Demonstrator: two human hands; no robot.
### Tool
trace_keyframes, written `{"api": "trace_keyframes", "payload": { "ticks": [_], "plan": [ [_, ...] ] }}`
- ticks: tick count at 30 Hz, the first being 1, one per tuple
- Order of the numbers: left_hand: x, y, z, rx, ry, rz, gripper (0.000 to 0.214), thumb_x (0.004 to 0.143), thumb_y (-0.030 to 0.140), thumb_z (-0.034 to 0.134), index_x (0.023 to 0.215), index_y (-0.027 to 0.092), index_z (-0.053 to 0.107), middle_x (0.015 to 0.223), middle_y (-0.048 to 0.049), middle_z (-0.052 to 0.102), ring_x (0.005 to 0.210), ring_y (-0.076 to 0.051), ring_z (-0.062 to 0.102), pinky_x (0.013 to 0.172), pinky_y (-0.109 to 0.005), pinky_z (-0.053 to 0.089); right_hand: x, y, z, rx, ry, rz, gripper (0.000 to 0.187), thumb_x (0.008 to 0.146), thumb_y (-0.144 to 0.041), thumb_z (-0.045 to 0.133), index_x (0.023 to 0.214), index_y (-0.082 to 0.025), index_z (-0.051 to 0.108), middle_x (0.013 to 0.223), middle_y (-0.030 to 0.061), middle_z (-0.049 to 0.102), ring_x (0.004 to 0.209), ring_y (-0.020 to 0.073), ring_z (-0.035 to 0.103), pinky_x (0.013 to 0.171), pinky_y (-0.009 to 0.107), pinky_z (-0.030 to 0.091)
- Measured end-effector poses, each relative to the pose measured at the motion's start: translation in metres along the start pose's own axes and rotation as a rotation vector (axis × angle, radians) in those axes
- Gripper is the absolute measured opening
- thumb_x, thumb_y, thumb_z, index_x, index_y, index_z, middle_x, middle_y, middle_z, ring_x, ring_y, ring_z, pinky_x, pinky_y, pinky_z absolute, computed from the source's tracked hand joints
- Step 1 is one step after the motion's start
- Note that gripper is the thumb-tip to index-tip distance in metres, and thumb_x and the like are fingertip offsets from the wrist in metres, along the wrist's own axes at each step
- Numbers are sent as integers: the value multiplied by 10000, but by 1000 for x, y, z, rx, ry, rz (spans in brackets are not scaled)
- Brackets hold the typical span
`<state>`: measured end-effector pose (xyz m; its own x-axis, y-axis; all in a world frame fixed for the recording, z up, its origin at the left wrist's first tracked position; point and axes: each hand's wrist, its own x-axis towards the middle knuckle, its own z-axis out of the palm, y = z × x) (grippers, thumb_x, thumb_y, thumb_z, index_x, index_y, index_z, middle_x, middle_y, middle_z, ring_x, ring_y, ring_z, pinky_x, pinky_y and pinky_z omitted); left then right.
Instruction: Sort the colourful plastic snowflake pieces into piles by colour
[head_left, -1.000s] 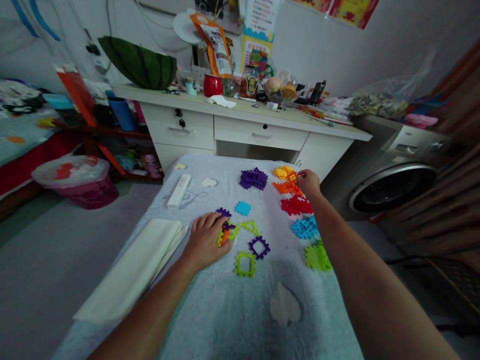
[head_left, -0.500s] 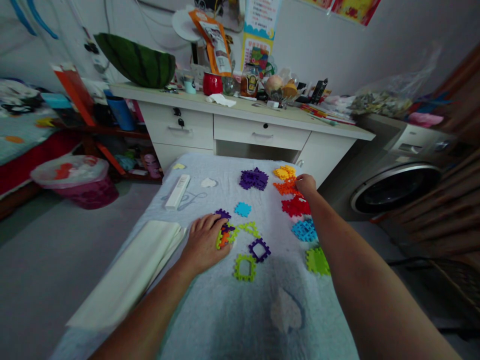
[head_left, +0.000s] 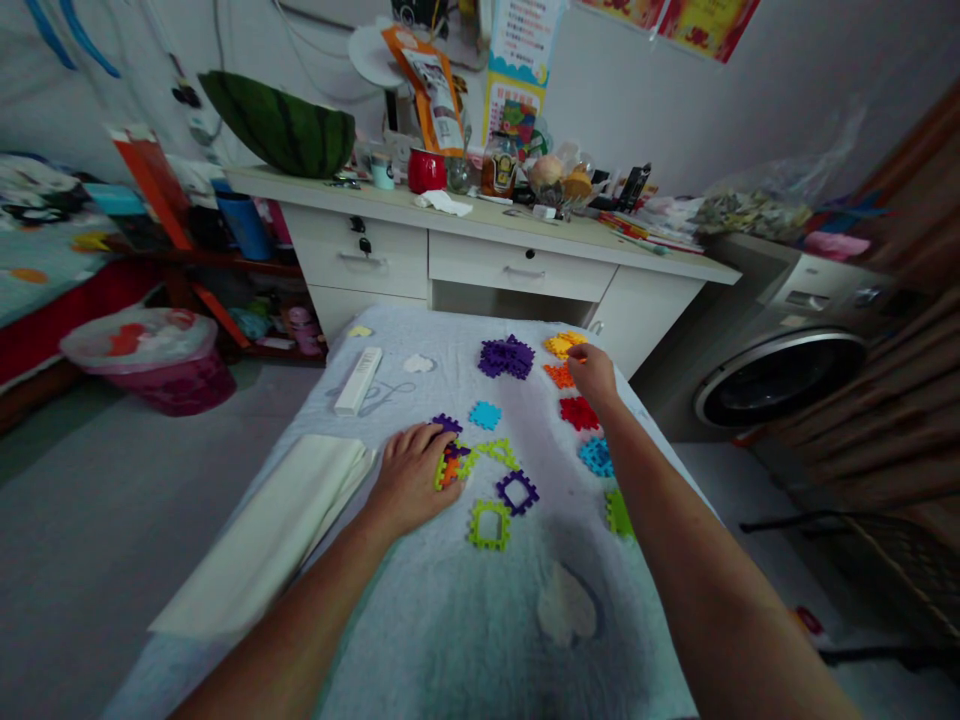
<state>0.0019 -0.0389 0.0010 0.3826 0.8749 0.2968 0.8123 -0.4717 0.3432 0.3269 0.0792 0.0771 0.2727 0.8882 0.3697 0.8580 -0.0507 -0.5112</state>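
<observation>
On the left of the cloth-covered table, my left hand curls its fingers and thumb around a small group of joined building tiles in green, purple and orange. A green triangular frame tile lies right beside them. Nearer me are a purple square frame tile and a green one. My right hand is over the orange tiles, just below the yellow tiles. Its fingertips are pinched together, and whatever lies between them is hidden.
Purple tiles are piled at the far middle, with a blue tile closer in. Red tiles, blue lattice tiles and green tiles line the right side. A white box and folded cloth lie left.
My right hand has shifted slightly left, from the right edge of the orange tiles toward the gap between orange and yellow. My left hand stays on the joined tiles. The view has turned slightly.
</observation>
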Motion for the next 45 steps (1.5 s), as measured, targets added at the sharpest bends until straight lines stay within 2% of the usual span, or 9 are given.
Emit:
{"api": "trace_keyframes", "payload": {
  "ticks": [5, 11, 17, 22, 27, 32, 37, 41, 45],
  "plan": [
    [0, 1, -1, 3, -2, 6, 561, 760, 432, 624, 1281, 232, 565, 1332, -100, 553, 1251, -319, 459, 1054, -505, 346, -63, -44, 34, 103, -379, -322, 174, 816, -193, 601, 954, -159, 702, 959, 84, 718, 848, 186, 649, 810, 318, 496],
    [-2, 2, -3, -11, 10, 3, 553, 753, 415, 633, 1280, 261, 566, 1328, -93, 555, 1246, -318, 465, 1056, -503, 345, -106, -63, 72, -14, -410, -386, 376, 793, -278, 692, 1144, -149, 657, 1180, 141, 658, 1097, 250, 588, 983, 386, 405],
    [-2, 2, -3, -2, 7, 3, 558, 751, 417, 641, 1278, 249, 565, 1326, -90, 555, 1245, -318, 464, 1051, -498, 347, -108, -62, 74, -12, -413, -327, 371, 797, -258, 683, 1149, -145, 657, 1176, 144, 642, 1115, 258, 553, 979, 386, 388],
    [0, 2, -2, 13, -4, 1, 558, 760, 447, 627, 1280, 254, 560, 1324, -91, 556, 1246, -321, 463, 1044, -498, 337, -109, -61, 55, 29, -470, -359, 380, 740, -109, 644, 1118, -132, 670, 1140, 136, 657, 1073, 237, 585, 981, 364, 415],
    [0, 2, -2, 34, -22, 1, 550, 780, 450, 601, 1286, 240, 551, 1333, -97, 553, 1253, -314, 462, 1044, -487, 328, -111, -46, 15, 56, -457, -354, 452, 707, -71, 629, 1151, -152, 655, 1162, 123, 652, 1070, 230, 598, 976, 366, 445],
    [0, 1, -1, 28, -21, 4, 545, 785, 448, 589, 1288, 241, 550, 1342, -102, 551, 1254, -316, 463, 1042, -490, 328, -107, -4, -36, 44, -393, -317, 420, 730, -107, 647, 1145, -177, 653, 1154, 96, 662, 1060, 221, 610, 961, 370, 464],
    [0, 0, 1, 53, -30, -8, 553, 786, 477, 581, 1285, 239, 560, 1345, -103, 554, 1257, -320, 466, 1050, -489, 332, -106, 51, -77, -55, -325, -154, 362, 744, -214, 703, 1103, -177, 679, 1123, 98, 685, 985, 227, 645, 888, 351, 501],
    [1, 1, 1, 64, -31, -7, 560, 786, 481, 577, 1283, 222, 566, 1333, -106, 563, 1249, -323, 478, 1051, -493, 339, -111, 81, -92, -220, -263, -73, 350, 746, -249, 711, 1084, -158, 695, 1067, 114, 703, 947, 235, 660, 872, 341, 500],
    [1, 2, 0, 58, -30, -4, 551, 789, 489, 569, 1279, 236, 567, 1332, -98, 566, 1252, -324, 483, 1043, -493, 348, -118, 84, -92, -304, -278, -82, 350, 761, -253, 706, 1098, -157, 693, 1069, 114, 704, 956, 228, 658, 878, 311, 481]
  ]
}}
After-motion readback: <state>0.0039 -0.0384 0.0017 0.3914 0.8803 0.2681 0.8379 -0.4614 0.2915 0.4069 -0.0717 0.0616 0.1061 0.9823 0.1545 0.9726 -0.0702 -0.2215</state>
